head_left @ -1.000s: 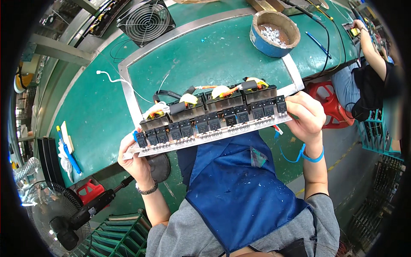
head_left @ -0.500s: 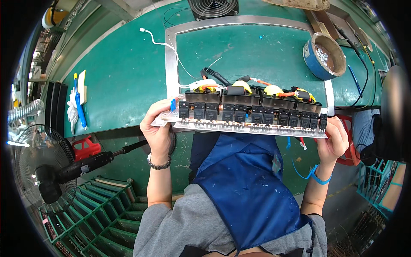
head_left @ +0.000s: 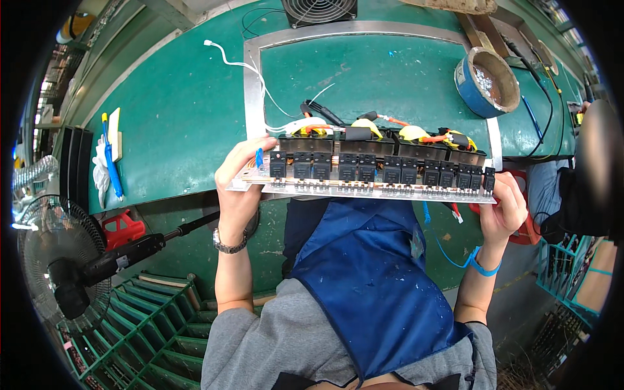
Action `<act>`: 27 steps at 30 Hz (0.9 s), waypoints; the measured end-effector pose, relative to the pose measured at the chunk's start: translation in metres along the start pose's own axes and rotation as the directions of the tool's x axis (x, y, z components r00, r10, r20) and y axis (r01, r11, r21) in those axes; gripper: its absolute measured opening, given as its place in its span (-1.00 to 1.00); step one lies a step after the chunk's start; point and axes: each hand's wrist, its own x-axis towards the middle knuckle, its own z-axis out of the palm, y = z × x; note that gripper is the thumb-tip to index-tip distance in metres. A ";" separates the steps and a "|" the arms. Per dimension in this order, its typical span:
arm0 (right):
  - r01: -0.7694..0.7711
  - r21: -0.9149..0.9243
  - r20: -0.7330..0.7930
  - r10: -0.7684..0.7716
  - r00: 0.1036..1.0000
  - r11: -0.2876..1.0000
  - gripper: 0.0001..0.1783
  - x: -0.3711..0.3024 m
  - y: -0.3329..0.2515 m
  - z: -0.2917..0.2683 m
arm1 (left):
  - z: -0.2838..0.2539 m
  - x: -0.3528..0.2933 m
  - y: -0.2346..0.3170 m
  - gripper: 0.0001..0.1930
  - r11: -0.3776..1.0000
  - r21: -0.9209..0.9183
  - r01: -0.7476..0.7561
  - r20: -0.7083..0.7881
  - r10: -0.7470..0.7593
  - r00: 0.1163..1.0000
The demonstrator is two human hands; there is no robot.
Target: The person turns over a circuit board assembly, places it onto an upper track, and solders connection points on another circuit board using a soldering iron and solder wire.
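Note:
Between my two hands I hold up a long circuit board, tilted so its row of black power components faces me. Behind that row sit black blocks topped with yellow-wrapped coils and orange wires. My left hand grips the board's left end, near a small blue disc part. At the opposite end, my right hand is closed on the corner, with a blue strap around that wrist. A white cable with a small plug runs from the board's left side onto the green bench.
A blue round pot stands at the back right of the green bench. A square fan is at the far edge. Left lie a blue tool and white glove. A standing fan and green racks are lower left.
The board stays in both hands and shifts slightly, its left end lifting a little. My left hand has changed its hold a bit. The whole view has drifted slightly.

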 end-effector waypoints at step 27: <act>-0.580 0.631 0.549 0.231 0.803 0.515 -0.89 0.022 -0.062 0.071 | -0.091 0.221 0.207 -0.51 0.944 0.327 -0.036 0.522 -0.149 0.840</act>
